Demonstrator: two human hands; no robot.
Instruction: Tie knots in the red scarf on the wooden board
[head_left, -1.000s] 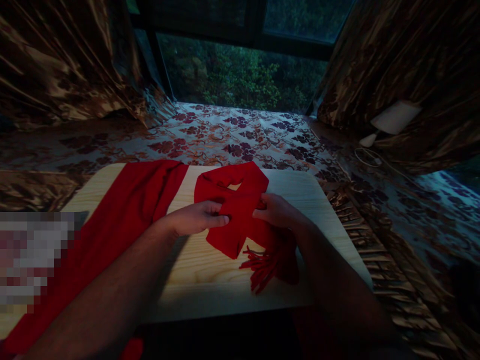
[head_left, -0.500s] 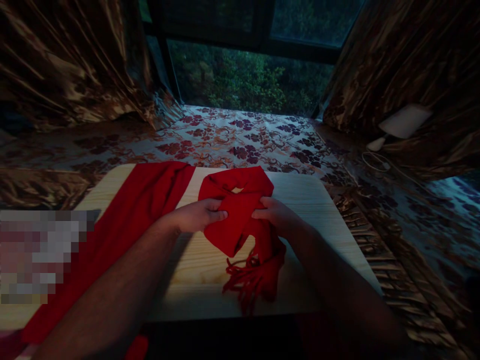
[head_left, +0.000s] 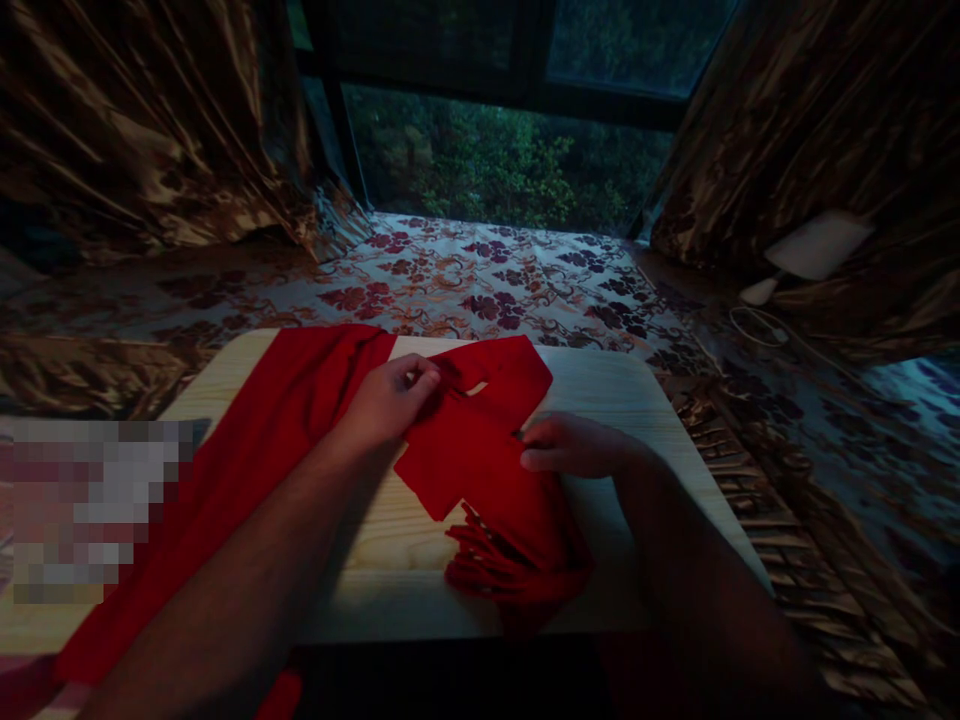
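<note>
Head view, single camera. Red scarf (head_left: 472, 440) lies on the pale wooden table (head_left: 375, 565), ahead of the person and right of the middle. It is laid in a loop with one part crossing another; a small slot of wood shows through near the top of the loop. The fringe (head_left: 487, 560) trails toward the near edge of the table.

Left hand (head_left: 394, 395): at the upper left side of the loop, thumb and forefinger curled until the tips come together. Cannot tell whether cloth is caught between them.

Right hand (head_left: 570, 445): at the right side of the crossing, thumb and fingers bent in toward the scarf edge. Grip cannot be told; the tips are in shadow.

Left of the scarf, a wide red cloth (head_left: 255, 420) runs slantwise from the far edge toward the near left corner. Beyond the table: floral cover (head_left: 480, 260), window (head_left: 495, 150), and a white lamp (head_left: 821, 245) to the right, tilted.

Judgement: step in hand looks like arranging the scarf at its crossing. A next move there calls for a light, sure pinch on one layer, the other hand steadying the loop. Soft knit probably shifts easily; a one-sided pull could skew the crossing.
</note>
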